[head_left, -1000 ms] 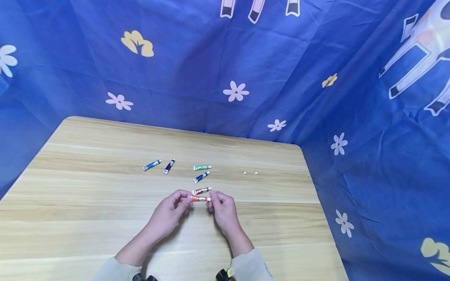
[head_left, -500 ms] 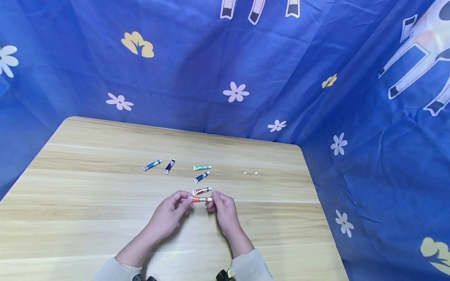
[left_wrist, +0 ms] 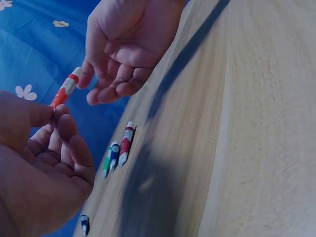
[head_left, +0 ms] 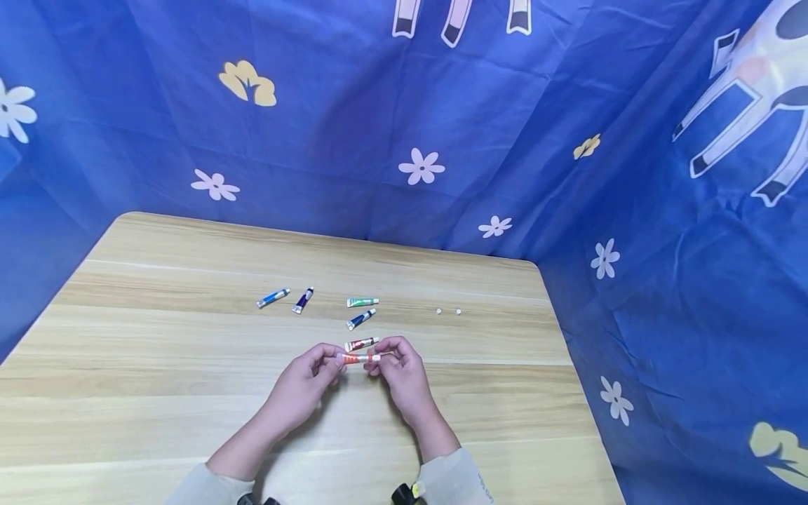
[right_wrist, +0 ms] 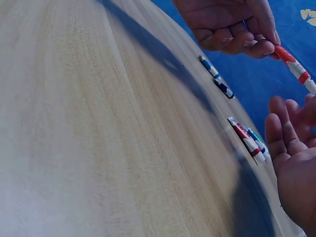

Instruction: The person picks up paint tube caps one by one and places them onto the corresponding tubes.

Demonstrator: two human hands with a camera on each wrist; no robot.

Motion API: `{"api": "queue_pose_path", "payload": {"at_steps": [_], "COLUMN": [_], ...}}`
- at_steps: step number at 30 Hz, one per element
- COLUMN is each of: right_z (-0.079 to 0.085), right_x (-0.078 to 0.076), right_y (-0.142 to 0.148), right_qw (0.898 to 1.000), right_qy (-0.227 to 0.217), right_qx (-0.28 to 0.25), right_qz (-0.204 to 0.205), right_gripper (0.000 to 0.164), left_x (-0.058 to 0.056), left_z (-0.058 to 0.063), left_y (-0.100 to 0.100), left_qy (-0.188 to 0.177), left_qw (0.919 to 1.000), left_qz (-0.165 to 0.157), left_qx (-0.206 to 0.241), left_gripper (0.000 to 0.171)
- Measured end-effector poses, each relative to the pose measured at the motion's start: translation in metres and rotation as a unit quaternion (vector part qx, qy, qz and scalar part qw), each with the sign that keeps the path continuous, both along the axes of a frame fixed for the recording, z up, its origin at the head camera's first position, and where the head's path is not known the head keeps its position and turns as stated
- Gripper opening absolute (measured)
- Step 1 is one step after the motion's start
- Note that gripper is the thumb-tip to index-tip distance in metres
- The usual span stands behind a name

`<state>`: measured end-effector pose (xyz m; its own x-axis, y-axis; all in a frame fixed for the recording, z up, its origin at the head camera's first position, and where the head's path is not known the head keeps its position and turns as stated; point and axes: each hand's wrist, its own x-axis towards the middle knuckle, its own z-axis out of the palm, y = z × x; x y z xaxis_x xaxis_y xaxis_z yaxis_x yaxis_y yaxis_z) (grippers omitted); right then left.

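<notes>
The left hand [head_left: 304, 384] pinches the rear end of an orange-red paint tube [head_left: 353, 358] between thumb and fingers, holding it over the table. Its white cap [left_wrist: 78, 71] points to the right hand [head_left: 404, 379]. That hand is at the cap end with loosely bent fingers, one digit close to the cap; whether they touch is unclear. Just behind the held tube, a dark red paint tube [head_left: 361, 344] lies on the table. Farther back lie a dark blue tube [head_left: 361, 320] and a green tube [head_left: 362, 302].
A light blue tube [head_left: 273, 298] and a purple-blue tube [head_left: 304, 300] lie at the back left. Two small white caps [head_left: 438, 311] sit right of the green tube. The wooden table [head_left: 158, 365] meets a blue patterned curtain [head_left: 328, 140] at its far and right edges.
The right hand has loosened from the cap, and its index finger now arches above it. The left hand and the tube have stayed in nearly the same place.
</notes>
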<state>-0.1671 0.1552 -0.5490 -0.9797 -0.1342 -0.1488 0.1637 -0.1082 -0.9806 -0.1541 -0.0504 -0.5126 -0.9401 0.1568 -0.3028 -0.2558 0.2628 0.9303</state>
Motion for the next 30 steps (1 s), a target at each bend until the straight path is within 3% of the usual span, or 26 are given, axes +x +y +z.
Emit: {"api": "queue_pose_path", "payload": {"at_steps": [6,16,30], "right_z": [0.0015,0.0025,0.0004], "right_x": [0.0038,0.0044,0.0039], "right_y": [0.001,0.0017,0.0067], "right_qw": [1.0,0.996,0.996], "right_qy": [0.025,0.085,0.089], "right_qx": [-0.004,-0.001,0.004], "right_qz": [0.013,0.001,-0.003], "right_gripper": [0.031,0.026,0.026], "left_x": [0.0022,0.004,0.0044], "left_z": [0.0007,0.0014,-0.0012], "left_y": [0.0006,0.001,0.0012], "left_qy": [0.002,0.008,0.011], "left_qw": [1.0,1.0,0.9999], "left_qz": [0.002,0.0,-0.002], "left_qx": [0.002,-0.005,-0.004], "left_gripper": [0.021,0.021,0.021]}}
